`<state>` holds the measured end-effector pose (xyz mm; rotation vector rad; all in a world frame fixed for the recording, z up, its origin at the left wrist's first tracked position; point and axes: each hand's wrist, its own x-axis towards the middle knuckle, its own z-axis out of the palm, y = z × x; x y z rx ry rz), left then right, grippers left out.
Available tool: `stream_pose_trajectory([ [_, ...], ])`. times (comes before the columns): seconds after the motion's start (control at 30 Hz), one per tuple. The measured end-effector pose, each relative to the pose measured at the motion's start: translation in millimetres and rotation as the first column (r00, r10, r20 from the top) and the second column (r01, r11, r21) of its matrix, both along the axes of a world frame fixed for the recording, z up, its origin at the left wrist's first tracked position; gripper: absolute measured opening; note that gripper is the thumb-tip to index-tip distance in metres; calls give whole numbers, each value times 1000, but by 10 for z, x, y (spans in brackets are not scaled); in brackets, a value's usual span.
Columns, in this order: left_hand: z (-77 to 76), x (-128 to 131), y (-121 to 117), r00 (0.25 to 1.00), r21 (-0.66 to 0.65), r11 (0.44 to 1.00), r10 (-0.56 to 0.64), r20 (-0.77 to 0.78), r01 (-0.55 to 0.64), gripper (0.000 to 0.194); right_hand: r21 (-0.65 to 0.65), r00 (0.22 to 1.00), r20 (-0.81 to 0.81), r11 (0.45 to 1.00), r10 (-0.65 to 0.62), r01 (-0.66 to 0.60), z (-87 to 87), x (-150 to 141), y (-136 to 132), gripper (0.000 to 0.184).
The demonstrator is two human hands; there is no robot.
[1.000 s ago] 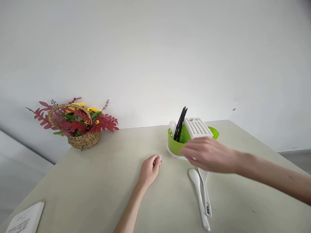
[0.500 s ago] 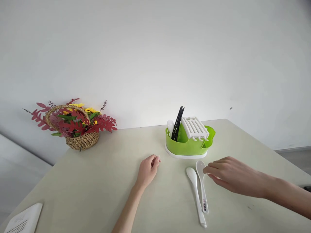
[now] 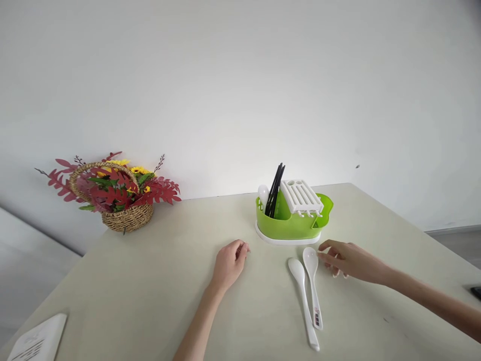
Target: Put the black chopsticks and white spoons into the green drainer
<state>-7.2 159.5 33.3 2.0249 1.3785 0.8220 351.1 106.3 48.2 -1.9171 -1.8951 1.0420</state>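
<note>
Two white spoons lie side by side on the table. The right spoon (image 3: 314, 291) has a printed mark at its handle end, and the left spoon (image 3: 303, 301) lies slightly nearer to me. Just right of the right spoon's bowl is my right hand (image 3: 347, 259), open, fingers apart and bent, the tips close to the rim; I cannot tell if they touch it. My left hand (image 3: 229, 263) rests on the table as a loose fist with nothing visible in it. Behind the spoons stands a green utensil holder (image 3: 280, 229) with black chopsticks (image 3: 275, 193) and another white spoon (image 3: 263, 194) upright inside.
A white slotted rack (image 3: 302, 197) with small hooks sits on top of the holder. At the back left is a wicker basket (image 3: 130, 219) of red and yellow flowers. A white flat object (image 3: 39, 338) lies at the front left. The wall (image 3: 240, 100) borders the table's back edge.
My right hand has moved slightly away from me and right, from over the right spoon's bowl edge to beside it, its fingers spreading. The left hand and spoons look almost unchanged.
</note>
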Motion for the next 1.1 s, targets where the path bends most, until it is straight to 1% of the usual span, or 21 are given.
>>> stream_pose_trajectory([
  [0.1,6,8,-11,1000,11,1000,-6,-20,7,40,-30,989,-143,999,-40,37,-98,-27,88,45],
  [0.17,9,12,-15,1000,16,1000,-9,-26,10,40,-48,984,-176,998,-35,27,-133,-38,142,49],
  [0.27,17,16,-19,999,12,1000,-12,-32,13,40,-100,987,-160,995,-6,-10,-146,-52,196,54],
  [0.33,20,17,-19,999,7,1000,-15,-36,15,39,-107,990,-141,994,15,-31,-141,-71,209,56],
  [0.43,14,16,-15,999,10,1000,-15,-41,16,37,-68,991,-121,995,60,-68,-135,-104,203,55],
  [0.53,3,14,-12,999,14,1000,-8,-50,9,38,-46,987,-137,995,85,-92,-117,-103,187,53],
  [0.63,-1,15,-13,998,14,1000,-2,-60,3,38,-5,989,-113,995,93,-95,-20,-63,154,52],
  [0.73,1,20,-15,998,16,1000,0,-66,1,38,129,997,18,988,79,-81,217,-49,79,51],
  [0.83,1,22,-14,998,20,1000,-7,-59,8,38,279,995,94,959,23,-49,577,-119,-29,53],
  [0.9,-5,20,-12,998,25,1000,-9,-59,10,39,392,993,115,919,-18,-28,843,-207,-101,53],
  [0.93,-9,18,-11,998,28,1000,-8,-62,10,39,447,992,124,894,-35,-25,974,-257,-133,52],
  [1.0,-17,14,-9,998,33,999,-5,-70,7,41,575,989,137,818,-59,-31,1223,-358,-181,46],
  [1.03,-20,12,-8,997,35,999,-4,-72,6,42,637,988,138,770,-65,-38,1336,-407,-195,42],
  [1.1,-26,10,-5,997,39,999,-6,-73,9,42,751,987,132,659,-89,-41,1535,-499,-200,35],
])
